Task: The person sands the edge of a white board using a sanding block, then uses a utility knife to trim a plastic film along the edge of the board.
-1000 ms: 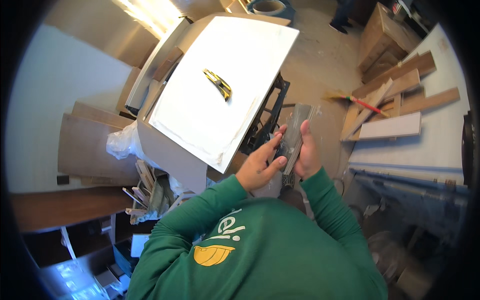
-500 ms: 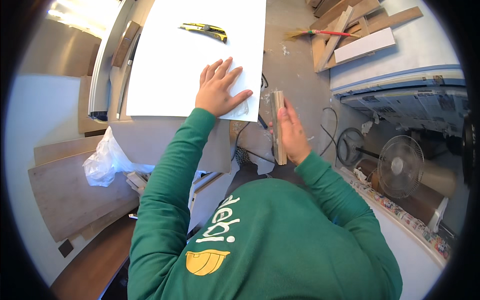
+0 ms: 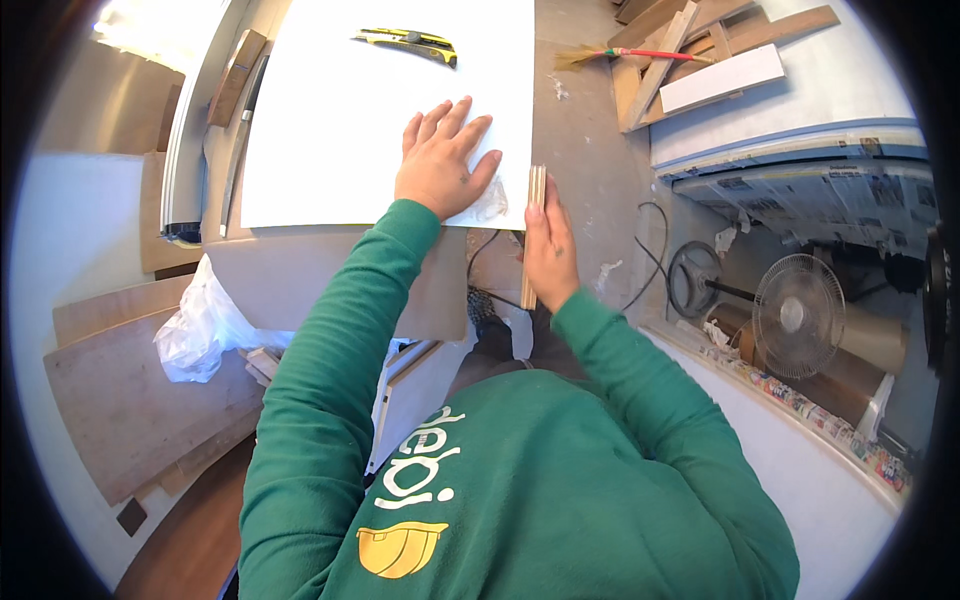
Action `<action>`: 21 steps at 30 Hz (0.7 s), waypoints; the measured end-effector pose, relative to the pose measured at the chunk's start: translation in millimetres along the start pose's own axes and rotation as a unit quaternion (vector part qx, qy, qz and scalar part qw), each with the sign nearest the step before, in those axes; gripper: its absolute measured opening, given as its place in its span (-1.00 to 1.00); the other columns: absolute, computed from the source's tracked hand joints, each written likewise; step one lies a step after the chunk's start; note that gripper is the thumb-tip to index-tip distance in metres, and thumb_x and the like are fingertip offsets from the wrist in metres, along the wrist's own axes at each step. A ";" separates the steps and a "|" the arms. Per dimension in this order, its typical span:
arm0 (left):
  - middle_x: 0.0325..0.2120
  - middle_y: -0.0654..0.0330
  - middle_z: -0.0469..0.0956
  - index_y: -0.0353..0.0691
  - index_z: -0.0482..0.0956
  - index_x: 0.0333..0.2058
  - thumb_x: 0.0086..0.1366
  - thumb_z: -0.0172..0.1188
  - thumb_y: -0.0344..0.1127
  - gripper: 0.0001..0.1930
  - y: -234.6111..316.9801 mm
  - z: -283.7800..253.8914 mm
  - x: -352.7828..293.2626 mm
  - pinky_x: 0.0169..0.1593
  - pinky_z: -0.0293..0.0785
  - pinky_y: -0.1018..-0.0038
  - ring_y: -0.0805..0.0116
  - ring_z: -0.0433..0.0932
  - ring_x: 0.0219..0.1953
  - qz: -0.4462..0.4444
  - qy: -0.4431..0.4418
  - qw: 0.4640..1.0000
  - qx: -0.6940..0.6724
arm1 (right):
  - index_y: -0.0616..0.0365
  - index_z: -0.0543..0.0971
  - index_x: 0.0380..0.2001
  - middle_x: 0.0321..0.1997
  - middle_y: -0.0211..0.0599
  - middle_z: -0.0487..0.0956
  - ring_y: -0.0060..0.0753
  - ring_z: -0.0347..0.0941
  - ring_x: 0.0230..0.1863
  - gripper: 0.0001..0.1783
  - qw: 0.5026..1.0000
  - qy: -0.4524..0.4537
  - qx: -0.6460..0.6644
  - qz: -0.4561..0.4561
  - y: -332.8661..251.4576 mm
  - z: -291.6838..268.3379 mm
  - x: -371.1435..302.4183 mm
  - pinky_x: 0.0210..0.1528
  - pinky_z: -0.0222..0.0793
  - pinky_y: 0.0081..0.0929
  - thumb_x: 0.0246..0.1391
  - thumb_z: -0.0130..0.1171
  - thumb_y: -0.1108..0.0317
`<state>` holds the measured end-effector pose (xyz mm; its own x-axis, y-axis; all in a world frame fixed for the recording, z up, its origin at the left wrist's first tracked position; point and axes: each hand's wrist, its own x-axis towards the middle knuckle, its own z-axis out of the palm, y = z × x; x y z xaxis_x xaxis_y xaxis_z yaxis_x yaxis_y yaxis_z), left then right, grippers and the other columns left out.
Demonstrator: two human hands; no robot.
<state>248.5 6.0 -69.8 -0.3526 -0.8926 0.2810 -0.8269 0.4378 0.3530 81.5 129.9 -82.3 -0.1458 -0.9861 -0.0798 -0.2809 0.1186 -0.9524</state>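
Note:
A white board [image 3: 330, 130] lies flat in front of me, and my left hand [image 3: 447, 165] rests on it palm down with the fingers spread. Beside that palm, near the board's close right corner, is a crumpled bit of clear film [image 3: 490, 203]. My right hand [image 3: 552, 248] grips a narrow layered wooden block [image 3: 529, 292] held on edge. The block stands along the board's right edge by that corner; whether it touches is hard to tell. Farther up on the board lies a yellow and black utility knife [image 3: 410, 45].
Wood strips [image 3: 655, 80] and a red-handled brush [image 3: 640, 53] lie at the far right. A standing fan [image 3: 795, 310] and a dark cable [image 3: 655, 260] are on the right. At left are a white plastic bag [image 3: 205, 325] and leaning brown panels [image 3: 120, 390].
My right hand has carried the wooden block left and slightly upward, up to the board's right edge. The left hand stays flat on the board, its fingers a little closer together.

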 end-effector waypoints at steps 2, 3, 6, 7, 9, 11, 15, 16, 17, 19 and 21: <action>0.35 0.10 0.34 0.04 0.56 0.19 0.35 0.18 0.03 -0.52 2.0 2.9 -0.3 0.49 -0.09 0.06 0.09 0.19 0.44 -0.002 -0.002 1.000 -0.007 | 0.34 0.09 0.47 0.14 0.14 0.41 -0.02 0.39 0.10 -0.36 1.000 0.003 0.026 0.008 12.2 -1.1 7.7 0.23 0.28 -0.26 0.48 -0.14 0.21; 0.35 0.10 0.34 0.04 0.56 0.18 0.35 0.17 0.02 -0.53 -1.3 1.4 -0.7 0.49 -0.09 0.06 0.09 0.18 0.44 -0.006 -0.002 1.000 -0.005 | 0.32 0.09 0.47 0.13 0.14 0.42 -0.03 0.39 0.10 -0.36 1.000 0.001 -0.005 -0.010 9.9 -0.9 -3.5 0.24 0.28 -0.27 0.49 -0.15 0.19; 0.35 0.09 0.33 0.03 0.55 0.19 0.36 0.16 -0.01 -0.53 2.8 0.8 -0.6 0.49 -0.09 0.06 0.09 0.18 0.44 -0.011 -0.015 1.000 0.009 | 0.30 0.08 0.48 0.14 0.13 0.43 -0.08 0.39 0.12 -0.35 0.991 0.014 -0.066 -0.115 8.3 -1.0 -37.9 0.27 0.26 -0.32 0.49 -0.15 0.18; 0.36 0.10 0.33 0.03 0.53 0.20 0.36 0.16 -0.02 -0.53 3.8 1.9 -0.5 0.50 -0.10 0.06 0.09 0.17 0.44 -0.012 -0.014 1.000 0.017 | 0.29 0.08 0.48 0.14 0.13 0.43 -0.10 0.39 0.13 -0.35 0.984 0.022 -0.081 -0.156 9.7 -1.1 -43.7 0.28 0.26 -0.34 0.49 -0.15 0.18; 0.37 0.10 0.31 0.02 0.51 0.21 0.36 0.15 -0.03 -0.52 5.8 2.4 -0.3 0.50 -0.10 0.06 0.09 0.16 0.45 -0.011 -0.011 0.999 0.036 | 0.27 0.07 0.49 0.13 0.11 0.45 -0.12 0.41 0.09 -0.35 0.990 0.025 -0.043 -0.130 15.2 -1.3 -21.0 0.27 0.28 -0.34 0.49 -0.13 0.19; 0.38 0.10 0.29 0.02 0.49 0.23 0.37 0.15 -0.04 -0.51 10.1 2.2 3.6 0.50 -0.10 0.05 0.08 0.15 0.45 -0.008 -0.021 0.999 0.039 | 0.25 0.07 0.50 0.11 0.10 0.46 -0.14 0.43 0.05 -0.34 0.994 0.034 0.000 -0.102 19.1 -2.3 21.2 0.25 0.30 -0.34 0.48 -0.11 0.21; 0.40 0.10 0.26 0.02 0.44 0.27 0.38 0.12 -0.05 -0.49 7.3 1.0 1.1 0.50 -0.11 0.05 0.06 0.13 0.46 -0.009 -0.040 0.998 0.050 | 0.24 0.07 0.50 0.07 0.07 0.49 -0.15 0.46 -0.02 -0.33 0.996 0.013 0.035 -0.085 20.2 -1.4 6.6 0.18 0.35 -0.33 0.47 -0.08 0.21; 0.40 0.10 0.25 0.00 0.43 0.28 0.38 0.11 -0.05 -0.48 7.5 1.3 1.4 0.50 -0.11 0.05 0.06 0.13 0.46 -0.010 -0.041 0.997 0.057 | 0.25 0.08 0.49 0.06 0.07 0.50 -0.15 0.47 -0.03 -0.33 0.995 -0.001 0.029 -0.095 17.7 -3.5 -11.0 0.16 0.37 -0.33 0.47 -0.07 0.20; 0.41 0.10 0.24 -0.01 0.41 0.29 0.39 0.10 -0.05 -0.47 8.2 1.5 0.4 0.50 -0.12 0.05 0.05 0.12 0.46 -0.009 -0.043 0.997 0.064 | 0.25 0.10 0.49 0.05 0.07 0.50 -0.14 0.47 -0.04 -0.34 0.993 0.002 0.015 -0.113 18.1 -5.3 -23.2 0.13 0.37 -0.33 0.46 -0.06 0.21; 0.42 0.09 0.22 -0.04 0.38 0.31 0.39 0.08 -0.06 -0.45 9.5 2.1 -0.1 0.50 -0.14 0.05 0.05 0.11 0.46 -0.011 -0.042 0.997 0.065 | 0.24 0.14 0.47 0.03 0.06 0.50 -0.14 0.47 -0.05 -0.35 0.989 0.005 -0.015 -0.144 16.9 -9.0 -41.7 0.08 0.39 -0.33 0.45 -0.03 0.21; 0.43 0.09 0.20 -0.08 0.35 0.33 0.39 0.07 -0.06 -0.43 11.3 1.5 3.1 0.50 -0.15 0.04 0.04 0.10 0.47 -0.008 -0.034 0.998 0.053 | 0.20 0.19 0.46 0.03 0.05 0.50 -0.08 0.48 -0.07 -0.36 0.992 0.010 0.028 -0.123 19.9 -6.6 5.3 0.06 0.40 -0.29 0.43 0.00 0.19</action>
<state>237.4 8.0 -66.3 -0.3647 -0.9061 0.2145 -0.8728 0.4129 0.2602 68.9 127.8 -99.8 -0.0972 -0.9819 0.1628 -0.2579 -0.1332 -0.9570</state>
